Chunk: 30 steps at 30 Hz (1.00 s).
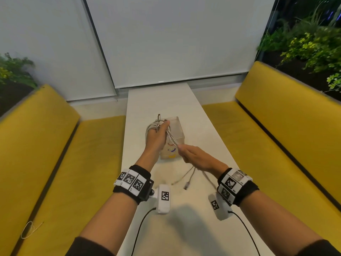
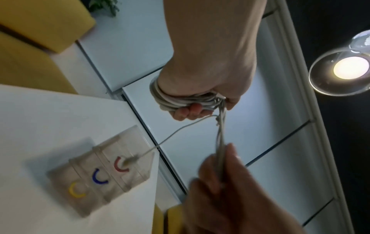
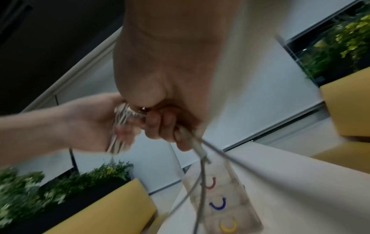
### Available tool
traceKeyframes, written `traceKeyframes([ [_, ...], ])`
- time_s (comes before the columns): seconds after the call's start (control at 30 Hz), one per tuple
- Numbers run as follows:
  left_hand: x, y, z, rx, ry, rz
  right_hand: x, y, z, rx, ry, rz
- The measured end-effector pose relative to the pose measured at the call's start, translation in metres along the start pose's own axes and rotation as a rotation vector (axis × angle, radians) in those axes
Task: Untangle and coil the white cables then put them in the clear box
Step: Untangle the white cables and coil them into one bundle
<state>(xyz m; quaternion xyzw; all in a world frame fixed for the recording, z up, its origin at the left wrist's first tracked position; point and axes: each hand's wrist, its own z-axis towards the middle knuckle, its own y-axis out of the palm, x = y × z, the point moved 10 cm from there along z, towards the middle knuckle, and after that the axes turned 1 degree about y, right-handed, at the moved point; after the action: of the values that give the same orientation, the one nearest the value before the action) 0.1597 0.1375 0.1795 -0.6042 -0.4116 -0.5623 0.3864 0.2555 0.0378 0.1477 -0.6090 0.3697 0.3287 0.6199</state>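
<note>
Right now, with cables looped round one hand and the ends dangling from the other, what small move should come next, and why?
Probably one more wrap: the right hand carries its strands around the left hand, which already holds a coil of the white cables. Loose ends hang unwound below the right hand, and the clear box holds no cables yet.

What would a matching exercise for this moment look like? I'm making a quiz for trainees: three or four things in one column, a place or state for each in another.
Things:
1. left hand
2. right hand
3. clear box
4. loose plug ends

Places or states:
A. stands on the white table
B. wrapped in coiled white cables
C. hang below a hand
D. grips the straight strands

Pairs: 1-B, 2-D, 3-A, 4-C
</note>
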Motion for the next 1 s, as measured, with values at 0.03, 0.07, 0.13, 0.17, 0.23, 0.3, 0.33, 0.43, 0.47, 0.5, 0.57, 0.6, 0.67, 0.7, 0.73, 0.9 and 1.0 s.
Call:
traceKeyframes([
  [0.03,0.002,0.005,-0.001,-0.006,-0.009,-0.050,-0.004,0.006,0.000,-0.011,-0.010,0.001],
  [0.07,0.002,0.010,-0.003,-0.014,-0.032,-0.100,-0.010,0.012,-0.001,-0.016,-0.014,0.019],
  [0.13,0.002,0.018,-0.004,-0.030,-0.058,-0.222,-0.017,0.021,0.000,-0.016,-0.011,0.120],
  [0.17,0.003,0.020,-0.004,-0.032,-0.050,-0.259,-0.019,0.026,0.001,-0.017,-0.016,0.180],
  [0.23,0.010,0.022,-0.006,-0.042,-0.012,-0.254,-0.019,0.037,0.004,-0.034,-0.029,0.271],
  [0.3,0.016,0.025,-0.009,-0.101,0.008,-0.260,-0.016,0.044,0.007,-0.052,-0.028,0.325],
  [0.33,0.018,0.028,-0.011,-0.137,-0.001,-0.275,-0.016,0.045,0.007,-0.056,-0.013,0.339],
  [0.43,0.027,0.037,-0.017,-0.290,0.033,-0.329,-0.022,0.044,0.006,-0.060,-0.008,0.402],
  [0.47,0.031,0.041,-0.020,-0.358,0.050,-0.342,-0.026,0.043,0.004,-0.071,-0.019,0.408],
  [0.5,0.035,0.046,-0.024,-0.434,0.057,-0.361,-0.031,0.044,0.002,-0.098,-0.039,0.411],
  [0.57,0.042,0.057,-0.035,-0.620,0.004,-0.449,-0.029,0.050,0.002,-0.183,-0.033,0.371],
  [0.6,0.045,0.064,-0.044,-0.736,-0.065,-0.524,-0.026,0.051,0.001,-0.218,0.008,0.340],
  [0.67,0.052,0.081,-0.075,-1.025,-0.199,-0.616,-0.017,0.052,-0.002,-0.292,0.068,0.318],
  [0.7,0.053,0.088,-0.093,-1.163,-0.231,-0.582,-0.014,0.046,-0.005,-0.309,0.092,0.274],
  [0.73,0.051,0.094,-0.110,-1.282,-0.232,-0.506,-0.010,0.036,-0.007,-0.297,0.106,0.262],
  [0.9,0.002,0.091,-0.153,-1.529,-0.462,-0.088,-0.004,0.004,-0.009,-0.406,0.244,0.289],
  [1.0,-0.024,0.076,-0.136,-1.391,-0.410,0.417,-0.002,0.010,-0.005,-0.597,0.220,0.206],
])
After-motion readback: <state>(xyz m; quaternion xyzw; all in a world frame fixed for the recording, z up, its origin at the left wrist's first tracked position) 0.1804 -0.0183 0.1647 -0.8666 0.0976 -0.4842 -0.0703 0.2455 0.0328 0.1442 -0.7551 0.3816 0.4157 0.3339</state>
